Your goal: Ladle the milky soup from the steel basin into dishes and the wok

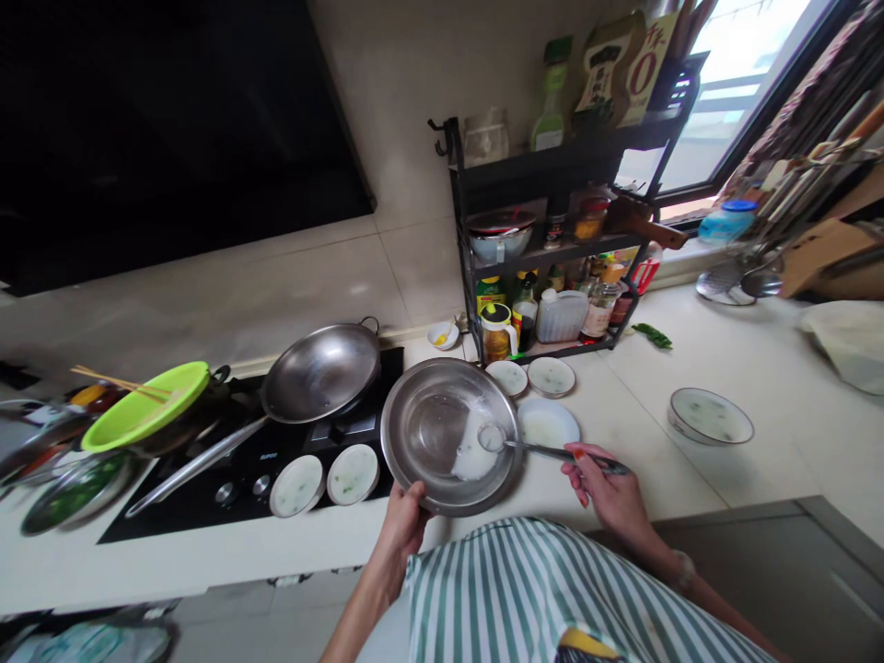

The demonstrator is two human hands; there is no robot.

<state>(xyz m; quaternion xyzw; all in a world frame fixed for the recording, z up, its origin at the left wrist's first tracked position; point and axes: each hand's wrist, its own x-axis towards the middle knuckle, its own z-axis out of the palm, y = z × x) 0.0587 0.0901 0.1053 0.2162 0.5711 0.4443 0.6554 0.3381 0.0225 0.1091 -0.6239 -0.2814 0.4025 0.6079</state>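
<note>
My left hand [404,529] grips the near rim of a wide steel basin [418,451], thumb over the edge. The basin is tilted, and a small pool of whitish liquid [475,447] lies along its right side. In my right hand [608,483] is the handle of a ladle [492,437], whose bowl sits in that liquid. Right behind the basin's right edge is a pale dish [551,423] with cloudy liquid. Two small bowls of whitish liquid with green bits, one of them this bowl [551,377], stand just beyond it.
On the hob at left are a steel wok [321,373], a lime-green colander [148,405] with chopsticks and two filled bowls [353,475]. A black rack [545,258] of bottles stands against the wall. Another filled bowl [710,416] sits on the right counter, with green leaves [652,336] behind.
</note>
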